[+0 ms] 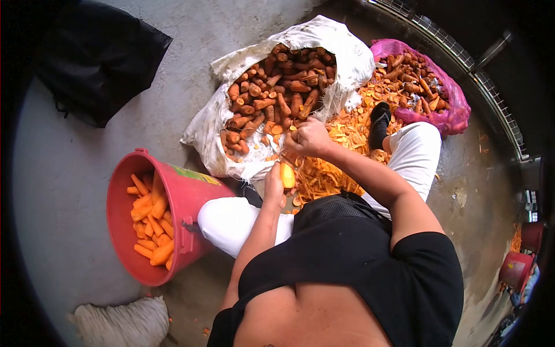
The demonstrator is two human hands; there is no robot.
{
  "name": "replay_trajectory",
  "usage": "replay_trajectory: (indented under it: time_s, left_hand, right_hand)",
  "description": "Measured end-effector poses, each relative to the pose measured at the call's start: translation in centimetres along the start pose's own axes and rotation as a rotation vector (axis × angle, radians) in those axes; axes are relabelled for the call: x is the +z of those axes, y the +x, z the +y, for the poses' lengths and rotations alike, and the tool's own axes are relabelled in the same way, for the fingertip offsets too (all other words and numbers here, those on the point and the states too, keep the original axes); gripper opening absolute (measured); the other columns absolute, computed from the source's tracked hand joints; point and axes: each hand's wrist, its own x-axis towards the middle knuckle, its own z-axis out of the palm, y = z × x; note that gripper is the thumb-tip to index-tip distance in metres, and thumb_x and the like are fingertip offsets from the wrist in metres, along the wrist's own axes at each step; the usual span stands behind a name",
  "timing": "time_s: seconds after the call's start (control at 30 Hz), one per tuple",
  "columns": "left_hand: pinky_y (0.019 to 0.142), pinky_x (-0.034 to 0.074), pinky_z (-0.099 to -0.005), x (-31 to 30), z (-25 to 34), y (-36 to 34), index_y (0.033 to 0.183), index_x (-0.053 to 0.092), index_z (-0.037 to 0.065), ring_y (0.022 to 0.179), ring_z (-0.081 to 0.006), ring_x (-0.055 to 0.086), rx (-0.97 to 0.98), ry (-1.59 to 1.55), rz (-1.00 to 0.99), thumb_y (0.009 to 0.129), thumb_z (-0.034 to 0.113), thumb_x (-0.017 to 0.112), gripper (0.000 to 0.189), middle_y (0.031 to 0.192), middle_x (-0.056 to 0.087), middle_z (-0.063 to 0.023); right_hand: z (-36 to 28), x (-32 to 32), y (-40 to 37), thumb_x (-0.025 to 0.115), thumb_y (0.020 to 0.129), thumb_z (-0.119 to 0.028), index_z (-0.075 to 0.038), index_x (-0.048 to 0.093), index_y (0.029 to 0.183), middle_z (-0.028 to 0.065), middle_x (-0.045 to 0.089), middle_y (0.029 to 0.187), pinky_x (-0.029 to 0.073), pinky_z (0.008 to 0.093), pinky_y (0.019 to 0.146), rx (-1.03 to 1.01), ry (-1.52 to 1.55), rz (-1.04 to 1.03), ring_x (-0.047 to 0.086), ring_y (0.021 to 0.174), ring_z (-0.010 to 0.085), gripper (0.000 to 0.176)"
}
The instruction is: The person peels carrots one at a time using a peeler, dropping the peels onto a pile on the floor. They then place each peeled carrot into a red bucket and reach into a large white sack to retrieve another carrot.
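Note:
My left hand [274,186] is wrapped round a carrot [287,175], whose bright yellow-orange cut face points up. Just beyond it, my right hand [309,139] is closed, fingers curled; whatever it grips is hidden by the hand and too small to name. Both hands are near the mouth of a white woven sack [341,55] full of unpeeled, soil-stained carrots [295,87]. Below my right forearm lies a heap of orange peelings [324,179], spread over the floor between my legs.
On the left, a red bucket [124,237] leans toward me, holding peeled carrots [153,222]. A pink mesh sack [457,107] with carrots and scraps stands at the upper right. A black bag [104,58] and a pale sack [124,324] lie on the floor. Farther right are red buckets [516,270].

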Motion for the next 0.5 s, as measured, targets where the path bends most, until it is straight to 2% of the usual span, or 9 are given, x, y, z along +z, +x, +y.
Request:
replay_trajectory:
  time_s: [0.07,0.1,0.17,0.23,0.27,0.3,0.37,0.4,0.5]
  left_hand:
    - [0.036,0.038,-0.0264,0.1,-0.4,-0.6,0.102,0.054,0.004,0.049,-0.0169,0.056,-0.004,0.080,0.018,0.099,0.038,0.032,0.040,0.071,0.059,-0.0088]
    - [0.036,0.038,-0.0265,0.5,-0.2,-1.0,0.103,0.054,0.004,0.049,-0.0170,0.056,0.035,0.065,-0.011,0.099,0.038,0.032,0.040,0.071,0.059,-0.0088]
    - [0.036,0.038,-0.0266,0.6,0.2,-1.4,0.105,0.054,0.004,0.049,-0.0170,0.055,0.101,0.046,-0.065,0.099,0.037,0.031,0.041,0.071,0.059,-0.0088]
    - [0.037,0.042,-0.0274,-0.2,-0.3,-0.6,0.104,0.054,0.002,0.051,-0.0169,0.057,-0.011,-0.044,-0.054,0.100,0.042,0.033,0.046,0.073,0.060,-0.0092]
    - [0.040,0.045,-0.0280,-0.3,-0.4,-0.4,0.105,0.054,0.003,0.054,-0.0172,0.058,-0.043,-0.090,-0.059,0.099,0.044,0.034,0.046,0.074,0.060,-0.0086]
    - [0.043,0.047,-0.0287,-0.2,0.0,-0.5,0.105,0.054,0.004,0.057,-0.0176,0.059,-0.073,-0.131,-0.062,0.098,0.046,0.036,0.047,0.075,0.060,-0.0080]
    - [0.048,0.049,-0.0295,-0.5,0.1,0.3,0.104,0.055,0.005,0.061,-0.0182,0.060,-0.138,-0.288,-0.096,0.097,0.048,0.039,0.046,0.076,0.060,-0.0072]
    - [0.051,0.050,-0.0300,-0.5,0.2,0.6,0.104,0.055,0.006,0.064,-0.0184,0.061,-0.175,-0.366,-0.112,0.096,0.049,0.040,0.046,0.076,0.060,-0.0068]
    - [0.054,0.048,-0.0324,-0.7,0.1,1.0,0.111,0.055,0.008,0.070,-0.0196,0.060,-0.159,-0.360,-0.058,0.097,0.042,0.039,0.040,0.081,0.060,-0.0072]
  right_hand:
    - [2.0,-0.9,1.3,0.052,0.082,-0.021,-0.018,0.042,0.048,-0.0004,0.035,0.043,0.044,0.0344,0.056,0.060,-0.215,-0.159,0.034,0.045,0.0106,0.036]
    - [5.6,0.0,1.6,0.052,0.081,-0.017,-0.019,0.037,0.050,-0.0042,0.027,0.046,0.039,0.0333,0.053,-0.048,-0.464,-0.229,0.025,0.046,0.0086,0.034]
    - [7.6,-1.7,0.8,0.056,0.079,-0.020,-0.018,0.043,0.048,-0.0053,0.036,0.044,0.036,0.0320,0.052,0.020,-0.627,0.186,0.033,0.044,0.0086,0.033]
    - [7.0,-4.8,0.7,0.055,0.082,-0.024,-0.017,0.049,0.048,-0.0043,0.047,0.044,0.037,0.0346,0.052,-0.039,-0.401,0.570,0.043,0.044,0.0127,0.035]
    - [6.4,-5.3,0.3,0.051,0.087,-0.028,-0.016,0.053,0.048,-0.0025,0.053,0.044,0.039,0.0354,0.055,0.054,-0.373,0.485,0.049,0.045,0.0156,0.041]
    - [5.1,-6.0,0.1,0.048,0.089,-0.034,-0.015,0.053,0.046,-0.0017,0.051,0.042,0.041,0.0342,0.056,0.228,-0.310,0.247,0.048,0.044,0.0147,0.047]
    - [4.4,-4.1,0.2,0.053,0.086,-0.034,-0.011,0.066,0.053,0.0034,0.057,0.045,0.045,0.0320,0.050,0.493,-0.017,-0.023,0.054,0.041,0.0172,0.042]
    - [3.3,-4.4,-0.3,0.047,0.089,-0.044,-0.013,0.061,0.050,-0.0001,0.049,0.042,0.039,0.0309,0.045,0.485,0.307,0.055,0.043,0.038,0.0109,0.052]
    - [1.6,-3.9,-1.0,0.051,0.085,-0.044,-0.011,0.069,0.059,0.0028,0.055,0.045,0.041,0.0309,0.041,0.542,0.545,-0.186,0.050,0.038,0.0145,0.046]
